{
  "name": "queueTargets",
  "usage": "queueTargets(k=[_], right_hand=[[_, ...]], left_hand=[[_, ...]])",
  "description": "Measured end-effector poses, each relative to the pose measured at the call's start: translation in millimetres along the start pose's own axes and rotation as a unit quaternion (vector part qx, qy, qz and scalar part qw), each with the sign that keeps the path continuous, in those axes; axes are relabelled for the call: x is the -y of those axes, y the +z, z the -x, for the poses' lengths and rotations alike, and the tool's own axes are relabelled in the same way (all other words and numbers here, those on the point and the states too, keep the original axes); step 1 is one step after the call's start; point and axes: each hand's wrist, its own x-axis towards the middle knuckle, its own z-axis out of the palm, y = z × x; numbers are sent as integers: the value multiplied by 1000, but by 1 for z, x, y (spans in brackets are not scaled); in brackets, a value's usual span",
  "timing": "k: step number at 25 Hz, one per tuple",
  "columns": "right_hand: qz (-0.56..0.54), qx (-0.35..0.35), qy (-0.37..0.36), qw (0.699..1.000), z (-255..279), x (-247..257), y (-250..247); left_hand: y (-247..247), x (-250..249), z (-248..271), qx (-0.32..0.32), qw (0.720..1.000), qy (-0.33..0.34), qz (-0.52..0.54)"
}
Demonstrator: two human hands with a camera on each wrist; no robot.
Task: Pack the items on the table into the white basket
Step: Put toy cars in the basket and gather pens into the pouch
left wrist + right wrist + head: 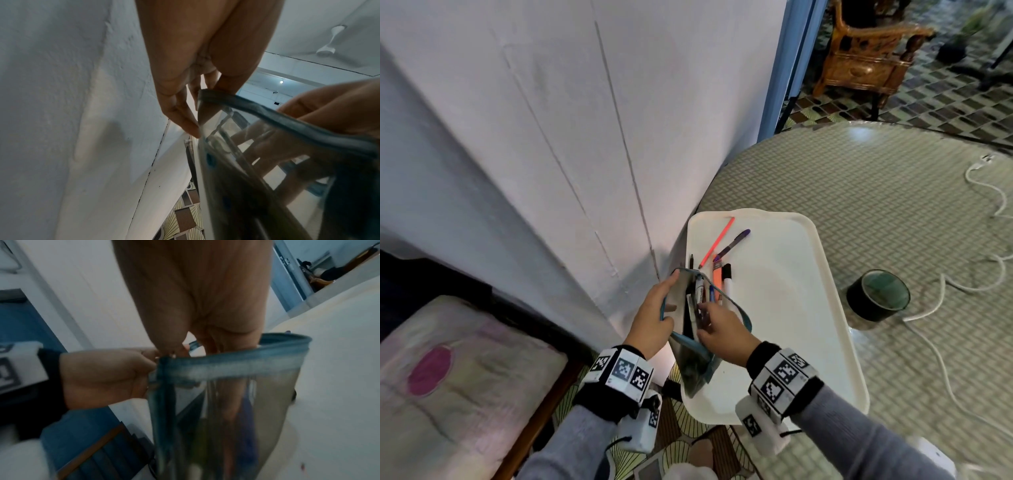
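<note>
One pouch (693, 356) — one tray (784, 308)

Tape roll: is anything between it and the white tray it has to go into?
Nothing visible. The tape roll stands on the table just off the tray's right edge, and the tray floor on that side is bare. The white cable passes on the roll's other side, not between them.

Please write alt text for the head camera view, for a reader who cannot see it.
Over a white tray, the left hand holds open a clear pouch with blue trim while the right hand reaches among the pens inside. More pens lie on the tray, beside a dark tape roll.
</note>
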Motion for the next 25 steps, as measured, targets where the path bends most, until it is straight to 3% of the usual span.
queueTargets(k=[1,3,5,7,10,12,15,19,23,25], right_hand=[[20,8,-19,1000,-1,3,-5],[17,-62,-38,997,-8,9,-23],[-18,-188,-9,982,-24,5,-46],[-29,-230,49,972,-45,-15,-61],[26,-101,154,982,-69,-49,-60],[64,-41,176,981,-77,-60,-52],[75,-46,189,978,-89,-65,-48],[17,-121,191,974,-103,-54,-49],[51,-61,157,984,-108,-46,-41],[64,-70,152,984,-107,-47,-39]], left_hand=[[0,1,0,-4,1000,-1,0],[1,4,0,-15,1000,-6,-2],[1,6,0,-20,1000,-19,2],[1,10,2,-26,999,-36,13],[0,14,5,-40,998,-53,21],[-2,17,7,-49,997,-61,23],[-3,21,12,-63,995,-64,34],[-2,24,15,-71,995,-58,43],[-2,24,15,-69,995,-52,46],[-2,24,15,-67,995,-51,44]])
